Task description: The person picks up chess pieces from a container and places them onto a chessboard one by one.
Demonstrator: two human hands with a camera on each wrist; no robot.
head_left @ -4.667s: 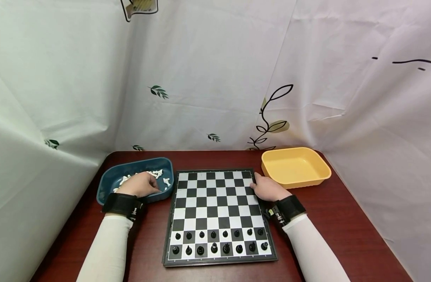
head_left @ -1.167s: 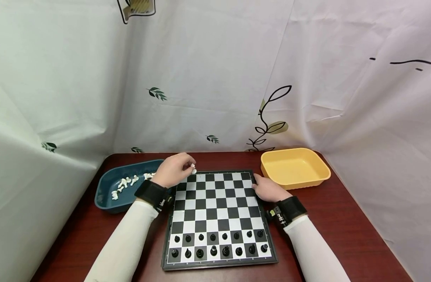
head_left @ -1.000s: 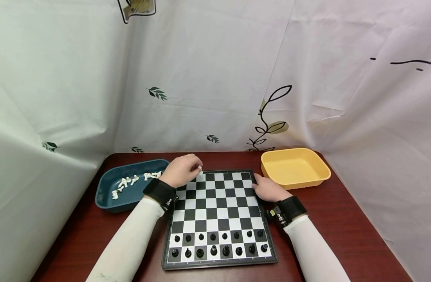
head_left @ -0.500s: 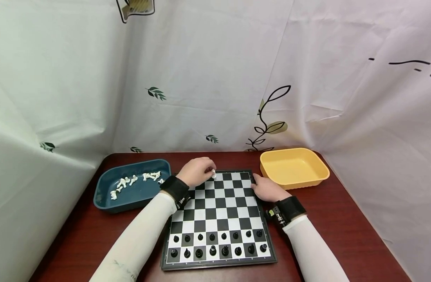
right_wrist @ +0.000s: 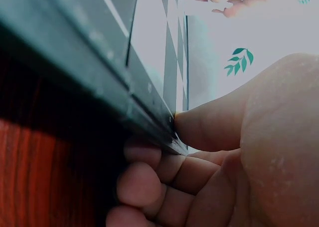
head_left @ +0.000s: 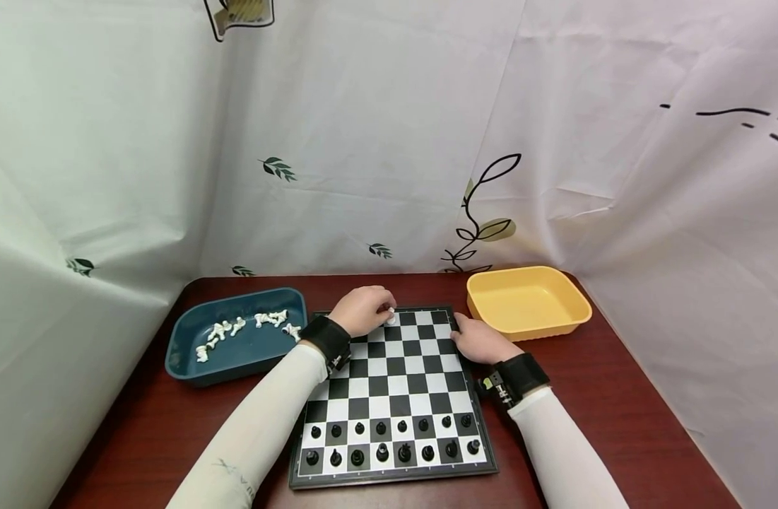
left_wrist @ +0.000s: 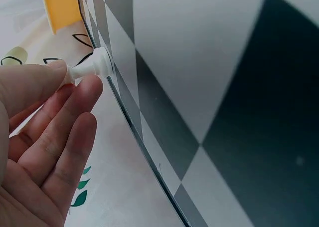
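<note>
The white chess piece [left_wrist: 103, 62] is pinched between thumb and fingers of the left hand [head_left: 363, 311], its base at the far row of the chessboard [head_left: 414, 385], though whether it touches the square is hard to tell. The right hand [head_left: 484, 341] grips the chessboard's right edge near the far corner, beside the yellow tray [head_left: 528, 311]. Black chess pieces [head_left: 382, 452] stand on the two near rows, and other white pieces [head_left: 277, 318] lie in the blue tray [head_left: 255, 350] at left.
</note>
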